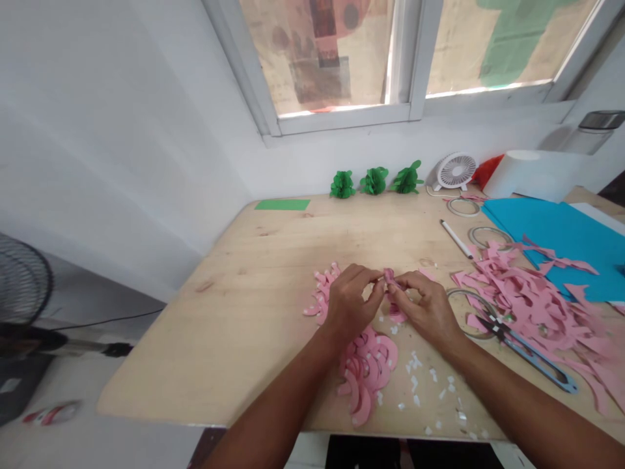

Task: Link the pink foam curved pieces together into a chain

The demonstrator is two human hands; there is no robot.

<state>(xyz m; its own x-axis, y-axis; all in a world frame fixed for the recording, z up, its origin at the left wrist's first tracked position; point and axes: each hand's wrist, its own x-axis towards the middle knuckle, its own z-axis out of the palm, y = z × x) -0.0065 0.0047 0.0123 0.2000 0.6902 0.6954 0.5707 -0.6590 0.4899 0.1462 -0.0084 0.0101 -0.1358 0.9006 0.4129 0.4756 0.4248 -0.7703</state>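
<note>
Both my hands meet over the middle of the wooden table, pinching a small curled pink paper piece (389,275) between them. My left hand (355,293) has thumb and forefinger closed on its left side. From the right, my right hand (424,303) grips it with bent fingers. Under and left of my left hand lie pink paper pieces with white tips (319,293). A heap of curved pink paper cutouts (366,374) spreads below the hands. Small white scraps (415,371) are scattered to the right of that heap.
Blue-handled scissors (532,358), tape rolls (472,306), a white marker (456,239) and pink offcuts (532,299) lie right, beside blue sheets (551,228). Along the wall stand green paper pom-poms (375,180) and a small white fan (456,171). A green strip (282,204) lies back left.
</note>
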